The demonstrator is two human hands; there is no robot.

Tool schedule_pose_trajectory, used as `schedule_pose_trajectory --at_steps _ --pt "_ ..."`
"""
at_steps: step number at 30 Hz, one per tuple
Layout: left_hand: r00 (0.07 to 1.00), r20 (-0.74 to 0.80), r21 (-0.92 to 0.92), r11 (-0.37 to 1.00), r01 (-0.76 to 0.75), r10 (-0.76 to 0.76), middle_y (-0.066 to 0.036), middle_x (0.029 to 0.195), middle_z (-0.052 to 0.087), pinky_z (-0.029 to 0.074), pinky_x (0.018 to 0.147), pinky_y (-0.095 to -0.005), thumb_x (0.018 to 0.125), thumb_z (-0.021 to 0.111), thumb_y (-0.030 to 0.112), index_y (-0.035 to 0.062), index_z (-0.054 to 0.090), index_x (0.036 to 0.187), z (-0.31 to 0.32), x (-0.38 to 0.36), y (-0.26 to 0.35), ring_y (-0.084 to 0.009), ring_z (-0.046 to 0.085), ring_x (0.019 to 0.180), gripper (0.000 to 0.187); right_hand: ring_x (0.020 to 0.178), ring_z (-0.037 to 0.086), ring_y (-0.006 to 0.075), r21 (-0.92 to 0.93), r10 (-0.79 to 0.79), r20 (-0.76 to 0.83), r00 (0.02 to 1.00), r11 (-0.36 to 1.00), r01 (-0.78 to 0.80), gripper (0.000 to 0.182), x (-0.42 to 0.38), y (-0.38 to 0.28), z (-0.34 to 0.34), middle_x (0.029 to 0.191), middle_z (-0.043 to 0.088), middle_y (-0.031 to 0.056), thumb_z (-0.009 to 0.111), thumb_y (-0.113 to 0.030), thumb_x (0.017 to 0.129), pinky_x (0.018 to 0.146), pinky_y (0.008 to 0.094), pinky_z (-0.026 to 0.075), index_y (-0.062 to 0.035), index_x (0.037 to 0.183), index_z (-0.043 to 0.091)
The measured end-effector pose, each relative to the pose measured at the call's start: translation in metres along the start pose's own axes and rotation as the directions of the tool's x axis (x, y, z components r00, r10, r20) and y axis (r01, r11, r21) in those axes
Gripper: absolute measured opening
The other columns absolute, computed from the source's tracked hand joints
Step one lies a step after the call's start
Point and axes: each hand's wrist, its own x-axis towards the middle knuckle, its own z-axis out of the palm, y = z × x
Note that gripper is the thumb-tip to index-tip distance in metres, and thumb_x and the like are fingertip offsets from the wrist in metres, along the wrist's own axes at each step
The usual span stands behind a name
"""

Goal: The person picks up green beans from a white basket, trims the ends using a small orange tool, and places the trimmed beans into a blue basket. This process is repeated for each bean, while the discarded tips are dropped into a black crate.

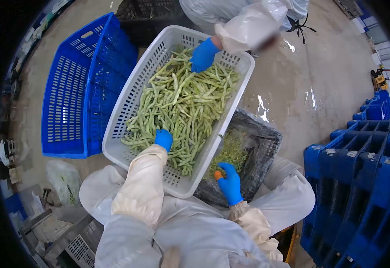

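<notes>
A pale grey perforated crate [111, 133] holds a heap of green beans [181, 102] in front of me. My left hand [163, 139], in a blue glove, rests on the near left part of the heap. Its fingertips point down among the beans, so their grip is hidden. To the right of the crate, my blue-gloved right hand [229, 183] hovers over a bin lined with black plastic [266, 138]. Its thumb and forefinger are apart, with an orange cover [218, 175] on what looks like the thumb. Small green trimmings [233, 149] lie in that bin.
Across the crate, another person's blue-gloved hand [205, 55] touches the beans. Blue perforated crates [65, 102] stand at the left. Stacked blue pallets [351, 174] rise at the right. A clear plastic bag [64, 181] lies on the wet floor [288, 85] at the left.
</notes>
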Motion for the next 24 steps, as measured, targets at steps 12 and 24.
schedule_pose_trajectory --at_steps 12,24 --pt "0.969 -0.012 -0.888 0.449 0.104 -0.248 -0.007 0.087 0.063 0.046 0.068 -0.0339 0.079 0.063 0.019 0.0036 0.06 0.102 -0.154 -0.013 -0.023 -0.0215 0.059 0.076 0.028 0.09 0.058 0.0171 0.222 -0.003 -0.041 0.999 0.975 0.012 0.023 -0.001 -0.021 -0.008 0.095 0.062 0.0096 0.06 -0.007 0.08 0.081 0.029 0.044 -0.0005 0.102 0.06" --pt "0.933 0.042 -0.991 -0.136 -0.007 -0.356 -0.002 0.069 0.056 0.038 0.045 -0.0213 0.086 0.057 0.013 0.0023 0.055 0.092 -0.299 -0.087 0.03 -0.0066 0.05 0.053 0.013 0.089 0.056 0.0132 0.631 -0.27 0.134 0.953 0.766 0.128 0.036 -0.023 -0.037 -0.021 0.097 0.06 0.0057 0.058 -0.007 0.084 0.081 0.028 0.045 -0.0036 0.118 0.052"
